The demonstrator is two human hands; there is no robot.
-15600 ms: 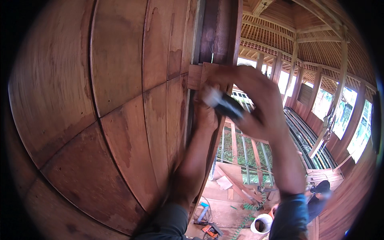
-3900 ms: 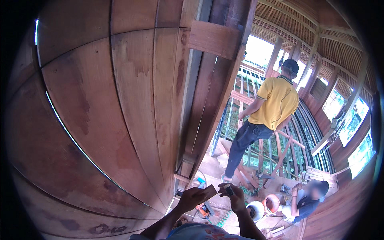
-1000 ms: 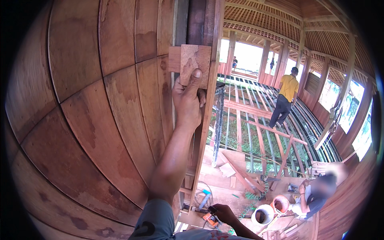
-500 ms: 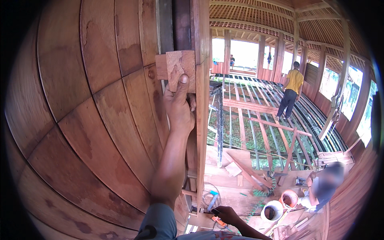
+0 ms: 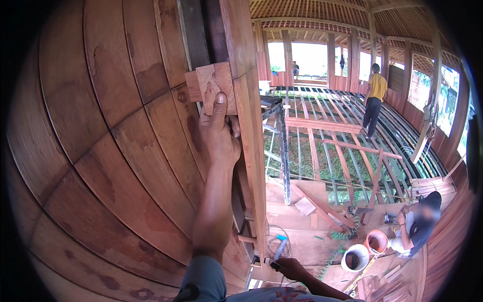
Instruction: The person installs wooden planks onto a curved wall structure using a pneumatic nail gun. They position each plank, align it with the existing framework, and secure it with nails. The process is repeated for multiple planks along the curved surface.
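My left hand (image 5: 217, 132) reaches up and presses a small square wooden block (image 5: 211, 88) against the upright wooden post (image 5: 247, 126) at the edge of the plank wall (image 5: 100, 141). The thumb lies flat on the block's face and the fingers wrap behind it. My right hand (image 5: 288, 267) is low at the bottom of the view, closed around a small dark tool whose kind I cannot make out. A blue-handled tool (image 5: 279, 246) lies on the floor boards just above that hand.
Below lies an open floor frame of joists (image 5: 332, 146) with gaps to the ground. A person in a yellow shirt (image 5: 374, 98) stands on the joists. Another person (image 5: 417, 221) crouches at lower right beside an orange bucket (image 5: 376, 240) and a white bucket (image 5: 355, 256). Loose offcuts (image 5: 312, 201) lie on the boards.
My left hand stays on the block against the post. The view has swung slightly left and down, and the person in yellow has walked farther away.
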